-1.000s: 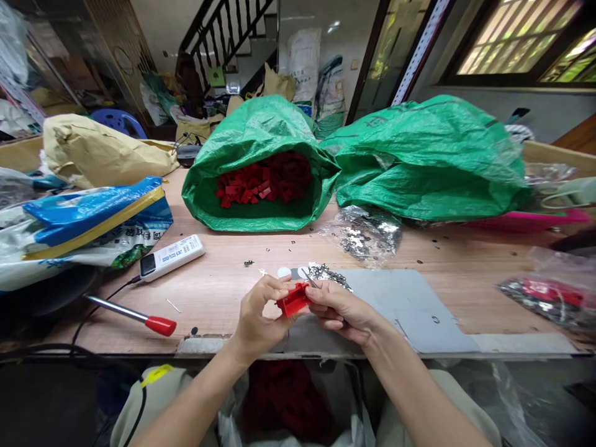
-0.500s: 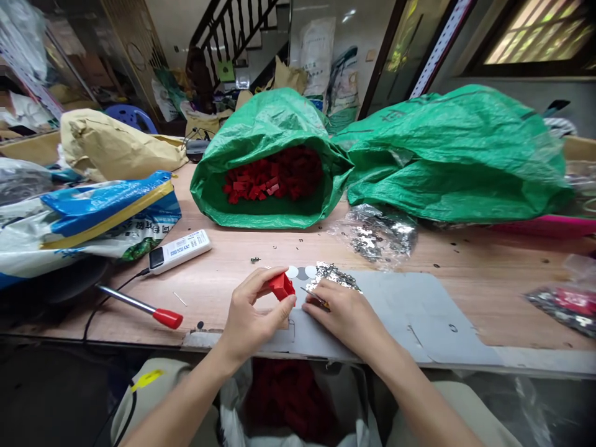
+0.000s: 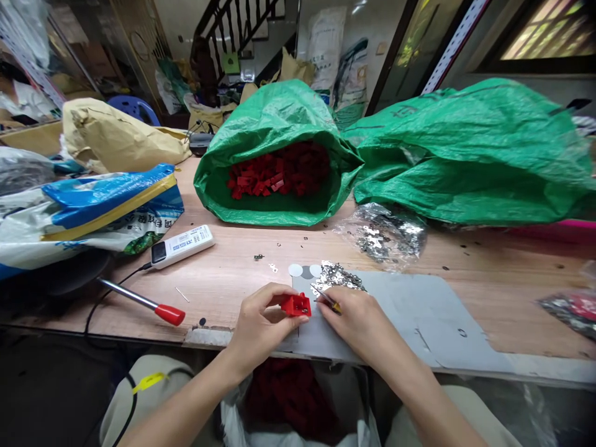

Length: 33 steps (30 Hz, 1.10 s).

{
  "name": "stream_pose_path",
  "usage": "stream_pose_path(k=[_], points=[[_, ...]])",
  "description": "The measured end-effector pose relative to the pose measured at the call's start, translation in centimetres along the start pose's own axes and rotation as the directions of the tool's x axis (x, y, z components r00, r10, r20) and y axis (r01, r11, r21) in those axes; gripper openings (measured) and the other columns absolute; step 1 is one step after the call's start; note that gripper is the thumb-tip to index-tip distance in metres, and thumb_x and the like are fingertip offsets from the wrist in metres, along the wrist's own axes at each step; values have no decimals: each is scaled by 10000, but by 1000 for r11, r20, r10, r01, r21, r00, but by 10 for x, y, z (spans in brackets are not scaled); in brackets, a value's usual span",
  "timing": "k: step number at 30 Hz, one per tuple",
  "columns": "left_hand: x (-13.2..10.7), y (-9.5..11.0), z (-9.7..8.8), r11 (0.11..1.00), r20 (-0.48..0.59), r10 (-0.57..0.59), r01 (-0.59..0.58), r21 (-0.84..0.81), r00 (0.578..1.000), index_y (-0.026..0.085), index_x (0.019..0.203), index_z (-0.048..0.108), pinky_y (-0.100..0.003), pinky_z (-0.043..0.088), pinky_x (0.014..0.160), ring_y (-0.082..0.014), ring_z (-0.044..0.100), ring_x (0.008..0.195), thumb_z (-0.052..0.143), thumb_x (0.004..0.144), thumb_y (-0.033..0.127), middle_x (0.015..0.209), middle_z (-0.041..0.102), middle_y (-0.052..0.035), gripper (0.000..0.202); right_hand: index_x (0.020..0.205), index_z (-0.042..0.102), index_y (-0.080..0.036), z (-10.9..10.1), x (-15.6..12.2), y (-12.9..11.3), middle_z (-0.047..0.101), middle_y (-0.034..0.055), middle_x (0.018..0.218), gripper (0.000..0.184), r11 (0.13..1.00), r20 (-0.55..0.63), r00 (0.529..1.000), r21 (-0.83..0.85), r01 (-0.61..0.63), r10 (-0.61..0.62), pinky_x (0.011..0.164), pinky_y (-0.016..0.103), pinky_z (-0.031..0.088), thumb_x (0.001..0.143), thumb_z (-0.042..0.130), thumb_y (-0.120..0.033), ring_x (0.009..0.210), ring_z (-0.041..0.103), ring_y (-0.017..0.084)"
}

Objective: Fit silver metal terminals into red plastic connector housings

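Observation:
My left hand pinches a small red plastic part just above the grey card at the table's near edge. My right hand is closed on thin tweezers with a yellow grip, their tip pointing at the red part and close to a small heap of shiny metal pieces. An open green sack behind holds many red parts. A bag below the table edge holds more red parts.
A second green sack lies at the right, a clear bag of metal pieces before it. A white remote, a red-handled screwdriver, a blue-and-white sack and a brown paper bag occupy the left.
The hands separated briefly, the left one lifting the red part. Now the part is lowered and turned flat, and the tweezers are back beside it.

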<state>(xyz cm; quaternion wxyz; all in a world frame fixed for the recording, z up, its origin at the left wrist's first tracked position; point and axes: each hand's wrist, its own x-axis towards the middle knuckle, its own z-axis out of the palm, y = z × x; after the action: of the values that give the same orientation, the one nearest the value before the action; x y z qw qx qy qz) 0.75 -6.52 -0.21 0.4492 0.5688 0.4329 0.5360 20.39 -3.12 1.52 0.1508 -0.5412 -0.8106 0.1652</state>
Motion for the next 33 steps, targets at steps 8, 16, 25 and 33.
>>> stream_pose_path(k=[8,16,25,33], points=[[-4,-2,-3,997,-80,70,-67,45,994,238,994,682,-242,647,721,-152,706,891,830,742,234,962,686,-10,292,703,605,-190,-16,-3,2,647,32,706,162,982,27,995,156,-103,100,642,300,381,864,591,-203,696,593,205],[-1,-1,6,899,-132,394,-352,263,909,217,1020,667,-195,616,700,-121,689,847,819,754,180,911,692,-8,308,813,613,-184,2,3,-20,501,-46,676,396,378,127,944,894,-242,305,374,218,225,790,725,-563,399,263,41],[10,6,16,755,-125,580,-473,455,805,185,994,625,-232,557,671,-126,666,741,840,737,196,838,693,-11,335,728,587,-174,9,4,-25,420,-63,548,407,359,-38,918,926,-116,396,403,207,245,779,774,-532,436,289,59],[14,5,19,717,-98,621,-513,473,778,189,1010,609,-234,559,673,-135,674,754,826,751,179,854,700,-20,338,693,598,-187,11,1,-26,424,-54,518,325,500,-115,923,861,-92,367,395,225,248,810,737,-456,442,321,88]])
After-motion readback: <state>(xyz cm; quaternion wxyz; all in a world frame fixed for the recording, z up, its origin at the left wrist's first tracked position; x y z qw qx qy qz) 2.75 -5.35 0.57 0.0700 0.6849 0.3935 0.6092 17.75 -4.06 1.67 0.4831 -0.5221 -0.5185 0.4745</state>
